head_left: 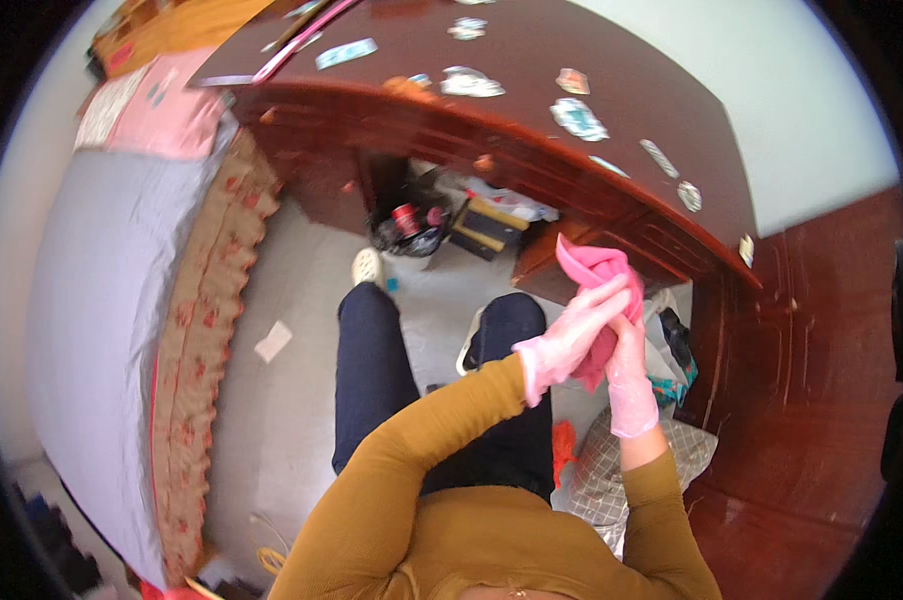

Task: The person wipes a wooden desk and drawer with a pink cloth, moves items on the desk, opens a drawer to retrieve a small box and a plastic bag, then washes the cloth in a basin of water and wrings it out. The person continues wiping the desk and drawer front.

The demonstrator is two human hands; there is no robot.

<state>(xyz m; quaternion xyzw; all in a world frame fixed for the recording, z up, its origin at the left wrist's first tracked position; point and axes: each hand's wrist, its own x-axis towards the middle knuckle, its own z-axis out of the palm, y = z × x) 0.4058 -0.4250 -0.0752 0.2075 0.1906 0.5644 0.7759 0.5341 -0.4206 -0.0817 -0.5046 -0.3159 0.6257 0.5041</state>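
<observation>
A bright pink cloth (596, 262) is bunched up between my two hands, to the right of my knees and in front of the dark red-brown desk. My left hand (577, 332), in a thin see-through pinkish glove, presses on the cloth from the left with its fingers laid over it. On the other side my right hand (627, 375), gloved the same way, is closed round the folds. Part of the cloth hangs below the left hand, and its pointed end sticks up above the fingers. Some of the right fingers are hidden by cloth and the left hand.
Stickers or scraps lie on the desk top (651, 110). Beneath it stand a black-lined bin (411, 240) and dark boxes (486, 228). A bed (111, 300) runs along the left. Bags (671, 345) and a checked stool (686, 445) are at the right, by wooden doors (801, 380). Paper (273, 341) lies on the floor.
</observation>
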